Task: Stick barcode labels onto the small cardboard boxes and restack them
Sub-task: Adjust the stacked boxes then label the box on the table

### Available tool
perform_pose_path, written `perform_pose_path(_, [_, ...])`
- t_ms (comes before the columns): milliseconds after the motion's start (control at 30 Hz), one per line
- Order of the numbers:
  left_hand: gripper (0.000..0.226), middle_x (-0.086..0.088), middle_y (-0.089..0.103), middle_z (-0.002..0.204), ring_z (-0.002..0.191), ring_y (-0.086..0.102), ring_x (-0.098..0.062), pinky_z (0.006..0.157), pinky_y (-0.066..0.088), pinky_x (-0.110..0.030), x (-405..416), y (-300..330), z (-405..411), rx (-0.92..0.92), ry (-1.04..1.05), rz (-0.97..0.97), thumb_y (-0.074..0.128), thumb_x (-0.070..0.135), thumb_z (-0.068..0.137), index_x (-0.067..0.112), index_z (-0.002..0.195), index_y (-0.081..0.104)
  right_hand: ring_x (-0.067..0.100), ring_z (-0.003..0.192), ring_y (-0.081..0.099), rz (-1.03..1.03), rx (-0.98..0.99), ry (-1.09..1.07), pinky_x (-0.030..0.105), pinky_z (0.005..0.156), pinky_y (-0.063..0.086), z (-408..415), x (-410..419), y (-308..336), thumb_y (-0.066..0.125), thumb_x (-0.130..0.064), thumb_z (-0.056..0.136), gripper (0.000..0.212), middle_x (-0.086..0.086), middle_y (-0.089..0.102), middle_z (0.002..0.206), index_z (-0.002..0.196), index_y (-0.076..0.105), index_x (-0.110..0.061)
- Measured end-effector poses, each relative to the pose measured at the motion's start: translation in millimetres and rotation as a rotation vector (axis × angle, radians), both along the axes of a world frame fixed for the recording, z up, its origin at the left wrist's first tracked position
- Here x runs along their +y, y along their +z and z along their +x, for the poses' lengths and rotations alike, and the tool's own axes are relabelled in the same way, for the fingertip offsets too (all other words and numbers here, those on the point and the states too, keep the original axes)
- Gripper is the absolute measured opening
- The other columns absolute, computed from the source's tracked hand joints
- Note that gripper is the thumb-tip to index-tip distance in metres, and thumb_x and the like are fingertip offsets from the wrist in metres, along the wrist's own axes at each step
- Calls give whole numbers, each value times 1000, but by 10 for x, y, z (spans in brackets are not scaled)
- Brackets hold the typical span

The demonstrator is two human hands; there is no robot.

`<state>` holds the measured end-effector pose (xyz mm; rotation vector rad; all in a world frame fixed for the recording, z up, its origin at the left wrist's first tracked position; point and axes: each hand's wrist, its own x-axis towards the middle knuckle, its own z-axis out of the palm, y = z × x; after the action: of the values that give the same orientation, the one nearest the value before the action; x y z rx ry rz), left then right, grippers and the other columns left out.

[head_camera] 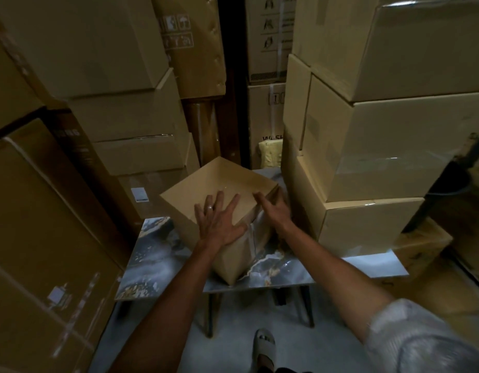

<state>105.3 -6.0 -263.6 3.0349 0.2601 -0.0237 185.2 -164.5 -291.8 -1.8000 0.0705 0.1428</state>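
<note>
Stacked cartons (pixel 389 146) crowd table (pixel 152 254) right, cartons (pixel 44 211) left, narrow gap behind

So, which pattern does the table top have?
Grey marble pattern with white and gold veins on the table top, seen in the head view.
</note>
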Motion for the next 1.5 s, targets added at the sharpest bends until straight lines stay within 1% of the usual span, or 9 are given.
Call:
perform_pose_path(300, [99,-2,-8,171,156,-4,-36,121,2,-65,180,-181,-458,-239,99,-90,38,84,83,43,159,-8,23,137,46,59,-234,-73,51,116,36,-273,539,173,57,-75,83,84,1,46,151,151,33,-31])
perform_pose_path(667, [105,-12,6,171,157,7,-37,120,18,-64,430,-933,-1145,-617,289,-287,65,57,81,17,163,14,18,156,11,-129,-707,282,39,127,14,-1075,785,133,61,-42,99,76,2,23,167,159,24,-14])
perform_pose_path(933, [102,0,4,172,158,6,-16,124,17,-50,564,-1073,-1463,-728,359,-777,44,79,88,22,164,7,14,153,22,-212,-871,499,49,122,24,-1346,840,-78,41,-33,106,48,0,43,157,151,46,-17])
perform_pose_path(1033, [102,5,15,170,155,18,-15,122,27,-55,596,-1086,-1526,-711,430,-964,49,84,83,33,163,10,16,147,33,-123,-807,380,48,119,29,-1274,890,-182,40,-30,107,40,1,46,152,141,55,-15])
perform_pose_path(1100, [101,7,21,168,153,25,-15,120,33,-54,612,-1019,-1540,-714,467,-1019,51,85,81,39,162,12,21,147,32,-78,-590,221,51,119,31,-1124,911,-224,42,-37,107,45,-7,33,156,148,46,-18])
perform_pose_path(1200, [102,4,24,167,149,26,-9,119,33,-37,604,-914,-1529,-722,475,-1008,52,82,81,35,163,14,25,150,25,-45,-297,81,53,122,26,-813,911,-94,37,-63,100,74,5,21,165,160,21,-21])
perform_pose_path(1300, [99,2,27,165,140,30,1,106,34,-12,540,-882,-1515,-727,463,-1009,50,74,83,28,163,16,23,143,37,15,-276,135,38,118,29,-626,857,28,45,-65,98,76,7,35,159,157,23,-22])
perform_pose_path(1433, [89,-4,40,159,142,44,-19,113,44,-49,531,-956,-1426,-749,470,-1016,44,79,90,29,161,25,15,140,37,-16,-259,130,46,118,34,-685,715,-46,60,-74,86,95,2,34,160,159,18,-28])
perform_pose_path(1500, [79,-2,47,154,139,47,-20,112,43,-54,499,-951,-1352,-754,452,-1013,44,74,94,29,158,31,12,137,36,-25,-291,62,38,114,34,-719,613,-56,69,-69,83,100,2,35,158,159,18,-29])
